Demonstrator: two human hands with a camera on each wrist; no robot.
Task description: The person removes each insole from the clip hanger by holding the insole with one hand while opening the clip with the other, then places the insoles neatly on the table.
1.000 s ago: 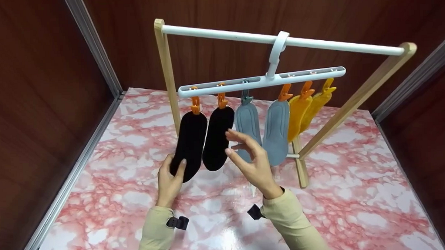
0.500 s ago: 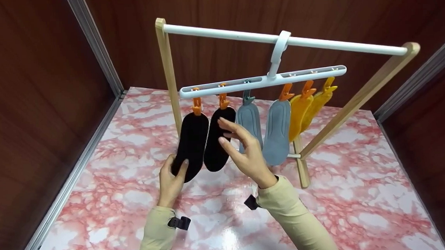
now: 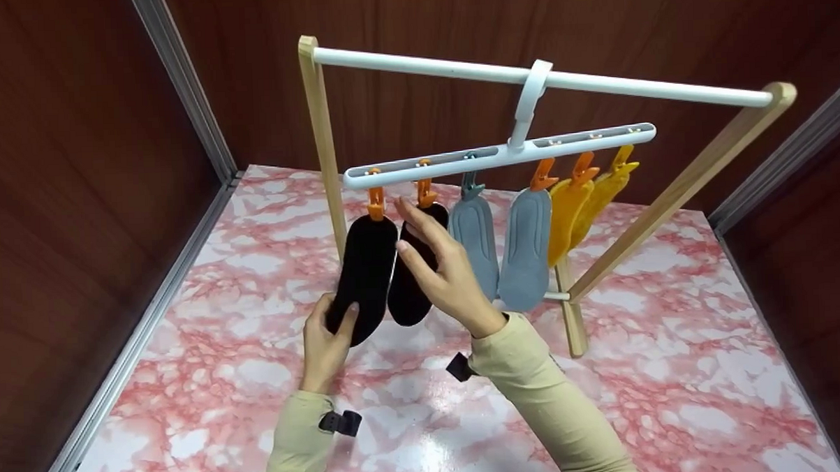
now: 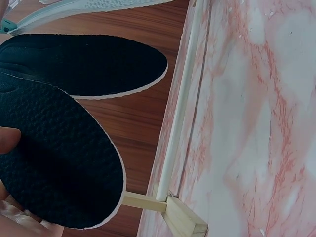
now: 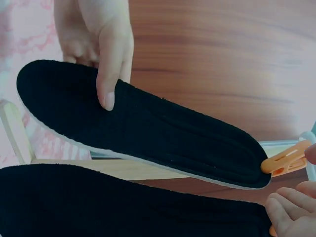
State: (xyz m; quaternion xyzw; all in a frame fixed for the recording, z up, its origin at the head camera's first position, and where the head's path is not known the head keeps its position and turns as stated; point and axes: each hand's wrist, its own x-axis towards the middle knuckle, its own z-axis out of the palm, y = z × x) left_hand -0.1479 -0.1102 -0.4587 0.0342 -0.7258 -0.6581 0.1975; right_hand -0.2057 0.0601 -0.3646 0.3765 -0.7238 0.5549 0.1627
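My left hand (image 3: 324, 345) pinches the lower end of the leftmost black insole (image 3: 367, 269), thumb on the front, fingers behind. An orange clip (image 3: 375, 204) grips that insole's top. My right hand (image 3: 453, 280) is raised in front of the second black insole (image 3: 407, 299), fingers extended, covering part of it and holding nothing. Its fingertips come near the orange clips. In the right wrist view, right-hand fingers (image 5: 289, 207) show at the right edge, close to the clip (image 5: 289, 160) on the held insole. The left wrist view shows both black insoles with pale edges.
A white hanger bar (image 3: 431, 167) hooks over the white rail (image 3: 428, 66) of a wooden-legged rack. Two grey-blue insoles (image 3: 525, 250) and two yellow insoles (image 3: 572, 217) hang from clips on its right. Beneath is a pink-and-white marbled surface (image 3: 235, 354); brown panels stand around it.
My right hand has moved left and up from beside the second black insole to in front of it, near the orange clips. My left hand keeps its pinch on the first insole.
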